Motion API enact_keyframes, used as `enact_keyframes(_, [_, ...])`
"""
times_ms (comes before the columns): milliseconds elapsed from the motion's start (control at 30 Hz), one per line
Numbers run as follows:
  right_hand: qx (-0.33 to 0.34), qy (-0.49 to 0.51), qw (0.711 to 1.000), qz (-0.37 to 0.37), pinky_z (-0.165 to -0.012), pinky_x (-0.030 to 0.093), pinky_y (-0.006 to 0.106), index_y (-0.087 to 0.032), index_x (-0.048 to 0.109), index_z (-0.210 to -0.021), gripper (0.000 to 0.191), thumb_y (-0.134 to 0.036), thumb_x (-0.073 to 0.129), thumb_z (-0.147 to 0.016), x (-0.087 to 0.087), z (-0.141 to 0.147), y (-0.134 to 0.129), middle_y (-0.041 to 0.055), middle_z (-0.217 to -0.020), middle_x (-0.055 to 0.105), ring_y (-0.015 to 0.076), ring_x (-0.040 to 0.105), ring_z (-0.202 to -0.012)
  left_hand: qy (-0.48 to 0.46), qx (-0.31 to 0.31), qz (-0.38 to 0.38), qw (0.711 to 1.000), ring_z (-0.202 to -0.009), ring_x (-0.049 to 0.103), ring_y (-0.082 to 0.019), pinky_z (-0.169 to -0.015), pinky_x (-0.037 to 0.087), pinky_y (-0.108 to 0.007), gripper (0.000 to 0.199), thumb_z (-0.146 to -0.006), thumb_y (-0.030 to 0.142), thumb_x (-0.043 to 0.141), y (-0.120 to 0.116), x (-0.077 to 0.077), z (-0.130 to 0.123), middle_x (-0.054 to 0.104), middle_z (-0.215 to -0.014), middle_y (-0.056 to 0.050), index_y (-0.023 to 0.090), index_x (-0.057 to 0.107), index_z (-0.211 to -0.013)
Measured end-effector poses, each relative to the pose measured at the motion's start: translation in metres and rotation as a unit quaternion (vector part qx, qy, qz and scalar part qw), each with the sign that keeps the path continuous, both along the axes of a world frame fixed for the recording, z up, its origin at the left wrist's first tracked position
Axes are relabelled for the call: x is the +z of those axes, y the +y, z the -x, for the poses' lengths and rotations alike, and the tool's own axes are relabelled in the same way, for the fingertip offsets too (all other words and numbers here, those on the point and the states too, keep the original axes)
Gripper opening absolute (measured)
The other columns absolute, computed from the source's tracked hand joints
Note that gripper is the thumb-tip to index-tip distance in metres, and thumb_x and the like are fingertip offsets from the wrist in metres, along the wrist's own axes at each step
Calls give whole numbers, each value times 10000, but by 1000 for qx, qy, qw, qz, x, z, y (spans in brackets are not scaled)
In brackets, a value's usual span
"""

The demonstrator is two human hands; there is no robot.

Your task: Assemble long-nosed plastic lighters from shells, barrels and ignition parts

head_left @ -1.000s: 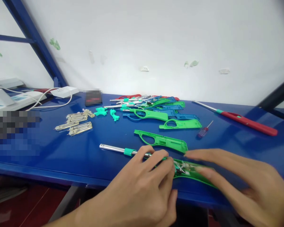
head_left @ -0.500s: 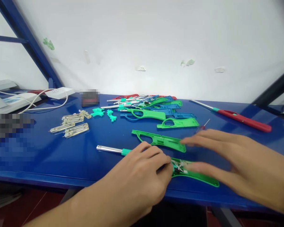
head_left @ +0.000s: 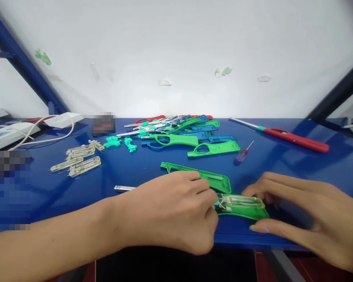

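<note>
An opened utility lighter [head_left: 261, 213] lies on the blue table with its green handle shell facing up. Its metal tube [head_left: 124, 188] sticks out to the left, partly hidden. My left hand [head_left: 176, 213] is curled over the trigger area and grips it; the fingertips are hidden. A clear fuel tank [head_left: 242, 201] sits in the handle shell, tilted and overlapping its upper edge, beside white wires. My right hand [head_left: 300, 211] is open around the handle's right end, thumb below and fingers above. Behind lies the matching green shell half [head_left: 216, 181].
A small screwdriver [head_left: 241, 156] and a red lighter [head_left: 297, 140] lie at right. Farther back is a pile of green and blue shells [head_left: 176, 140] with metal tubes. Several clear tanks [head_left: 84, 166], teal triggers [head_left: 113, 141] and a white power strip [head_left: 20, 135] are at left.
My right hand has drawn back right and opened around the handle's end, uncovering the clear tank and the screwdriver. My left hand stays on the lighter. The view has shifted slightly.
</note>
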State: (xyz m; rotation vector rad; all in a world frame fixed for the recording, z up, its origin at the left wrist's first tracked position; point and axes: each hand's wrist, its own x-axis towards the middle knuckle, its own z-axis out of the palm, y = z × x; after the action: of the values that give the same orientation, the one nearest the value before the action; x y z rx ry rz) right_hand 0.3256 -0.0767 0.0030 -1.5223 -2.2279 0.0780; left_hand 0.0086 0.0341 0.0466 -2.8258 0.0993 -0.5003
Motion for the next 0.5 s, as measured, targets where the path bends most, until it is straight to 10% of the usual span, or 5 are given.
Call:
enact_keyframes(200, [44,104,990,83,-567,548,299,-292,678,-873,444,-669,828,-1054,6,6,15,-40,-746,673,174,645,-618,19,-24,57,998,-688,603,-205,-700,544,-382,509,-1123,-9,411,16,2,-2,783,-816,-44,160,831,-890])
enact_keyframes(500, [46,114,983,134,-602,573,278,-328,813,-1081,364,-646,657,-1167,11,3,19,-40,-817,750,189,717,-713,39,-21,53,998,-689,573,-193,-683,516,-371,563,-1173,13,381,13,6,-3,743,-811,-35,171,811,-845])
